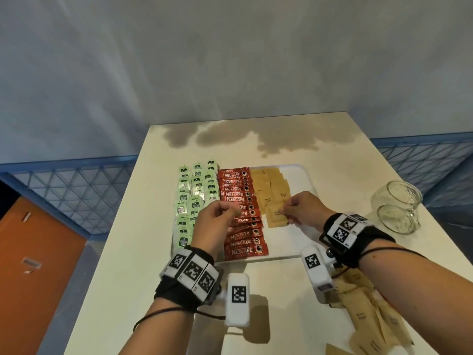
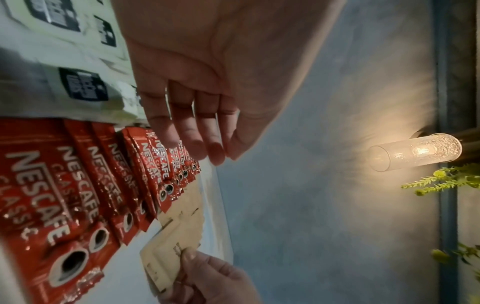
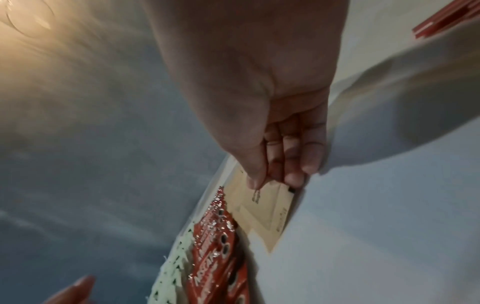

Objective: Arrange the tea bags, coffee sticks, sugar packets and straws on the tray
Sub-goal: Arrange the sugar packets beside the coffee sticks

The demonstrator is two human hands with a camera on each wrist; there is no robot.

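Right hand [image 1: 303,211]: we find thumb and fingertips pinching the brown sugar packet [image 1: 277,217] at its right edge, over the white tray [image 1: 294,242]
Packet in the pinch: we see it lying flat or nearly so; whether it touches the tray we cannot tell; its long axis runs away from us, along the tray's length
Left of the pinch: we note red coffee sticks [image 1: 243,213] in an overlapping column, each stick lying crosswise, long axis left to right
Further left: we record green tea bags [image 1: 194,198] in overlapping columns
Beyond the pinch: we see more sugar packets [image 1: 271,185] laid in rows, printed side up
Left hand [image 1: 217,221]: we find it above the coffee sticks, fingers loosely curled, holding nothing
Behind the right wrist: we note a loose heap of sugar packets [image 1: 368,311] on the table [image 1: 122,278]
Right of the pinch, well apart: two glass jars [image 1: 396,206]
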